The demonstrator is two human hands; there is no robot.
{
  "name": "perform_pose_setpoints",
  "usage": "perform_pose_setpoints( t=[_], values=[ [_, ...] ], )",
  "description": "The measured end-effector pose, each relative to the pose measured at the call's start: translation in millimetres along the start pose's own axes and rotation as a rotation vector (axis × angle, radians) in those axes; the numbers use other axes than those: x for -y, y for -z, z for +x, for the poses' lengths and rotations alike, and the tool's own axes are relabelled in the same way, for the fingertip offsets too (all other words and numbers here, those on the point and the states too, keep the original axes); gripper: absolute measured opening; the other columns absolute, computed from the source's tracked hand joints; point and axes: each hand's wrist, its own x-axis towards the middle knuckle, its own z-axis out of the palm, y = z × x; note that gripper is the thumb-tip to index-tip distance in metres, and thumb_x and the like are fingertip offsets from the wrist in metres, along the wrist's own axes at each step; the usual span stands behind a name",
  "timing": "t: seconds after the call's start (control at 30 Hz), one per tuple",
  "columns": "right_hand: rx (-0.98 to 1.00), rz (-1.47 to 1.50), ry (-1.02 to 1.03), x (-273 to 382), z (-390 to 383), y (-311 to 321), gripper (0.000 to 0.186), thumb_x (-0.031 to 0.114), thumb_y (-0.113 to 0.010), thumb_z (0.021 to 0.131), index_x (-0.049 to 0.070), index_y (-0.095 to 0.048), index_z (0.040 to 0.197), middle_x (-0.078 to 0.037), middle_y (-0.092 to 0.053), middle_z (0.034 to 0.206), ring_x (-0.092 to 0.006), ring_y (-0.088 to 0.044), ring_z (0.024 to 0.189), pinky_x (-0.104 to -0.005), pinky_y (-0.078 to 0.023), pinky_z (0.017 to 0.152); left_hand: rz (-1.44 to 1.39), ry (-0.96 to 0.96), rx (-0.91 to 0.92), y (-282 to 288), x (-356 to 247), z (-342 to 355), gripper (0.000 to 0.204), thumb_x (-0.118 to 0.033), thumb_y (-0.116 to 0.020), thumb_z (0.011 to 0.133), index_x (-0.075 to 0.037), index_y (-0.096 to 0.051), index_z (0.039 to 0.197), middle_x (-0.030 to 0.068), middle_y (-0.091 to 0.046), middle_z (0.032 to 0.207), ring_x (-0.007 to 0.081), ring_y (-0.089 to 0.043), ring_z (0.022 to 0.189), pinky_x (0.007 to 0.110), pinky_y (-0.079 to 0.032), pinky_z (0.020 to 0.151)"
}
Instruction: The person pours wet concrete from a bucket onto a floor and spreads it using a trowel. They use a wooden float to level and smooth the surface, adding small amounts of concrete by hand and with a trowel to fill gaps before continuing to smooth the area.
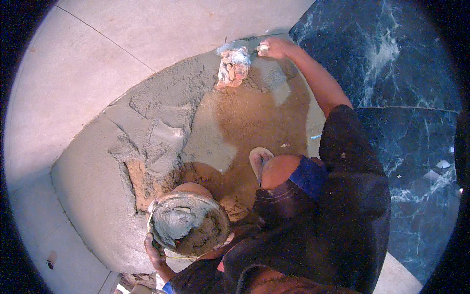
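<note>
Two hands busy mid-spread: left hand (155, 250) clenched on the rim of the mortar pan (188, 223) at lower center, right hand (275, 48) gripping a trowel (262, 48) at upper center beside crumpled bag (233, 67), probably needs scooping more mix next.

The person wears a dark shirt (352, 196) with short sleeves, so both arms are bare. The shirt has small pale specks on it. A blue band of cloth (309, 176) shows at one knee. One foot wears a pale sandal (258, 159). The left hand (155, 251) and right hand (275, 48) have no gloves.
</note>
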Motion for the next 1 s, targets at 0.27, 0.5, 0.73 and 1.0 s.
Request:
perform_pose_setpoints(
  t=[0.27,0.5,0.73,1.0],
  values=[
    [-0.034,-0.048,-0.201,-30.3,-16.5,-3.6,0.054,0.054,-0.059,0.082,0.014,-0.063,0.118,-0.015,-0.062,0.120,-0.0336,-0.058,0.112,-0.0427,-0.045,0.095,-0.017,0.004,-0.041,5.6,7.2,2.1,0.034,-0.041,-0.058,0.088,-0.008,-0.060,0.094,-0.0004,-0.060,0.082,0.0089,-0.052,0.063,0.024,-0.039,0.051],
    [-0.057,0.058,-0.283,-64.8,-67.5,-6.1,0.055,0.061,-0.054,0.081,0.016,-0.066,0.110,-0.015,-0.066,0.113,-0.0362,-0.062,0.105,-0.0445,-0.050,0.091,-0.008,-0.041,-0.053,7.2,10.9,4.5,0.032,-0.042,-0.059,0.087,-0.010,-0.057,0.087,-0.0025,-0.055,0.070,0.0071,-0.045,0.048,0.023,-0.032,0.041],
    [-0.029,-0.078,-0.390,-38.3,-57.4,-3.7,0.059,0.057,-0.055,0.084,0.014,-0.061,0.123,-0.014,-0.061,0.123,-0.0328,-0.059,0.112,-0.0421,-0.046,0.095,-0.019,-0.013,-0.065,5.4,8.3,2.3,0.033,-0.043,-0.061,0.086,-0.010,-0.056,0.085,-0.0028,-0.054,0.068,0.0066,-0.043,0.047,0.023,-0.031,0.040],
    [0.014,0.374,-0.311,-51.5,-74.3,-49.4,0.052,0.051,-0.057,0.087,0.006,-0.066,0.110,-0.016,-0.069,0.096,-0.0326,-0.064,0.092,-0.0411,-0.048,0.084,-0.054,-0.050,-0.050,0.1,5.9,2.3,0.034,-0.041,-0.061,0.087,-0.008,-0.058,0.092,0.0021,-0.060,0.081,0.0115,-0.055,0.064,0.026,-0.043,0.052]
  ],
)
